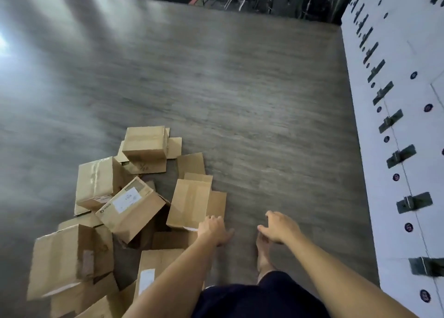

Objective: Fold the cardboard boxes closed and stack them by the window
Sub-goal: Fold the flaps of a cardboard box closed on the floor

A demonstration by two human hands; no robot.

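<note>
- The cardboard boxes point(125, 212) lie in a loose heap on the grey wood-grain floor point(252, 101), to your left and in front of you. Several have flaps sticking out, and none is stacked.
- You look to be at the picking-up step: reaching for the next box to fold, with the stacking not yet begun.
- The nearest one is the box with open flaps point(192, 202) at the right edge of the heap, lying on its side with flaps spread past its far end.
- Your left hand point(215, 231) is stretched forward and down, fingers relaxed and slightly spread, at that box's near corner. It grips nothing; the blur hides whether the fingertips touch the cardboard.
- Your right hand point(280, 226) reaches out beside it over bare floor, fingers loosely curved and apart, holding nothing.
- Next you would need both hands on that box: lift it clear, turn the open end up, then fold the flaps in.
- Your bare feet point(263, 253) stand just beside the heap.
- A white wall with dark tape strips point(396, 125) runs along your right; no window is plainly visible.
</note>
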